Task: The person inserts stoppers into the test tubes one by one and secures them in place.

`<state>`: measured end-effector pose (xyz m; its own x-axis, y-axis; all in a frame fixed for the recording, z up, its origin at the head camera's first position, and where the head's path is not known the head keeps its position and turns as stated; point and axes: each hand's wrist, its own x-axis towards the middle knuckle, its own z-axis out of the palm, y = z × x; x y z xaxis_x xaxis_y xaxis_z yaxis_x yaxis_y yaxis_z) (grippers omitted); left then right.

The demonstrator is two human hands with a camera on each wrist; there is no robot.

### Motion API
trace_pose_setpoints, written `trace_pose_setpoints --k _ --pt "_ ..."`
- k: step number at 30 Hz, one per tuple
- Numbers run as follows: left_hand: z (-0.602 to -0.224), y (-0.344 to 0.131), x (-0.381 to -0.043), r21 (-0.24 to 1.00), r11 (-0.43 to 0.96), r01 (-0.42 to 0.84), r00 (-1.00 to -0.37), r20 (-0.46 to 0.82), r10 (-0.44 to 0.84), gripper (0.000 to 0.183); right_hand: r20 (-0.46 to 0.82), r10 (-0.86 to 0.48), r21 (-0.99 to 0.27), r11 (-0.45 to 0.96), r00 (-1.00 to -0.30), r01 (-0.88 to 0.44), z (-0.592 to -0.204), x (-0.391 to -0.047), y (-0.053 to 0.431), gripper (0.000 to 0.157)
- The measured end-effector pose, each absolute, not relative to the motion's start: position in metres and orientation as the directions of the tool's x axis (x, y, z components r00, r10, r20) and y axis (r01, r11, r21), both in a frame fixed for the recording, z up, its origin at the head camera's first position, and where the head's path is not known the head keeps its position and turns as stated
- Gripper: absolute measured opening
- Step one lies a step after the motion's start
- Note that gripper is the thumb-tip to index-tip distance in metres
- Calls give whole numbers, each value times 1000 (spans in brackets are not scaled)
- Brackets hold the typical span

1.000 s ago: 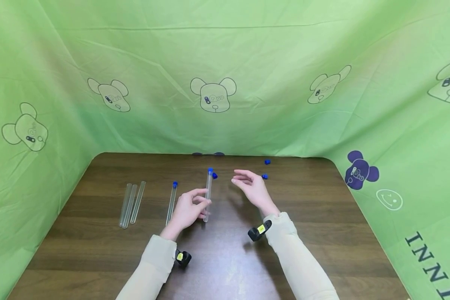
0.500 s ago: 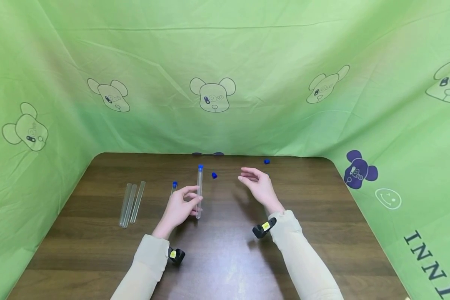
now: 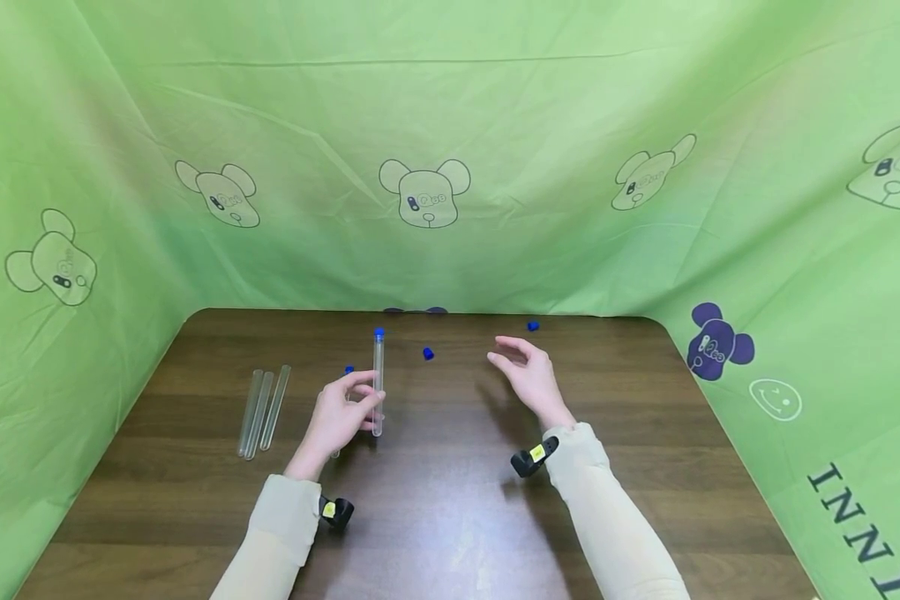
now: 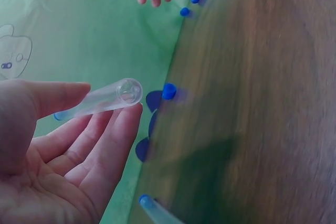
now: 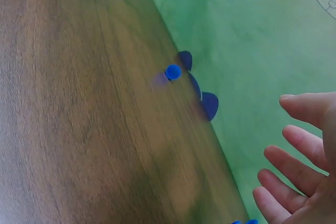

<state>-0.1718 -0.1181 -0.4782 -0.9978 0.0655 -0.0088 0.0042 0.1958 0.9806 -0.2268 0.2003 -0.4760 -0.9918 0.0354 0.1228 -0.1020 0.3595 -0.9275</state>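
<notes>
My left hand (image 3: 336, 417) pinches a clear test tube (image 3: 378, 362) between thumb and fingers. The tube stands upright with a blue cap on its top end; its rounded bottom faces the camera in the left wrist view. Partly hidden behind that hand lies a second capped tube, whose blue cap (image 3: 349, 369) shows past the fingers. My right hand (image 3: 532, 379) hovers over the table at the right, fingers loosely bent and apart, holding nothing. Between the hands lies a loose blue cap (image 3: 428, 353).
Three uncapped test tubes (image 3: 264, 414) lie side by side at the left of the brown wooden table (image 3: 435, 517). Another blue cap (image 3: 533, 326) lies near the back edge, with one more blue cap (image 4: 185, 11) close by in the left wrist view. Green cloth (image 3: 427, 100) encloses the back and sides.
My left hand has moved left with the capped test tube, now covering most of the lying capped tube. My right hand has drifted right, hiding one loose cap in the head view.
</notes>
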Motion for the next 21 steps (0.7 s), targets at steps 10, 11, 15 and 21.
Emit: trace_pose_setpoints --k 10,11,15,21 --pt "-476 -140 -174 977 215 7 -999 -1 36 40 121 65 -914 396 -990 -86 -478 -229 211 41" --pt "-476 -142 -174 975 221 2 -1000 -4 29 40 120 67 -914 398 -991 -83 -478 -229 212 42" --pt "-474 -152 -175 972 236 -1 -1000 -3 7 40 119 87 -912 404 -989 -74 -480 -230 217 44" --pt "-472 -165 -175 973 229 -2 -1000 0 -10 40 119 108 -903 426 -987 -62 -482 -232 225 47"
